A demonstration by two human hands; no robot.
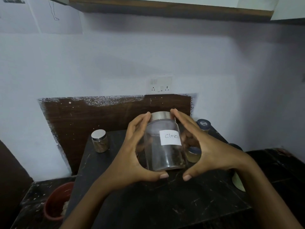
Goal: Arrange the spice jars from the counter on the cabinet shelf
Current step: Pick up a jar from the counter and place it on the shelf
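Observation:
A clear glass jar [163, 152] with a steel lid and a white label reading "Cloves" is held above the black counter [148, 204], tilted slightly. My left hand [132, 156] grips its left side and my right hand [206, 149] its right side, thumbs under the base. A small steel-lidded spice jar [100, 140] stands at the counter's back left. Behind my right hand are a dark-lidded jar [203, 124] and a small jar with yellowish contents [193, 154], partly hidden. The underside of the wall cabinet [165, 9] runs along the top.
A wall socket [159, 84] sits above a brown backsplash board [99, 116]. An orange-red bucket [56, 202] stands low at the left of the counter. A pale object [237, 182] shows behind my right wrist. A lower dark counter [280, 171] extends to the right.

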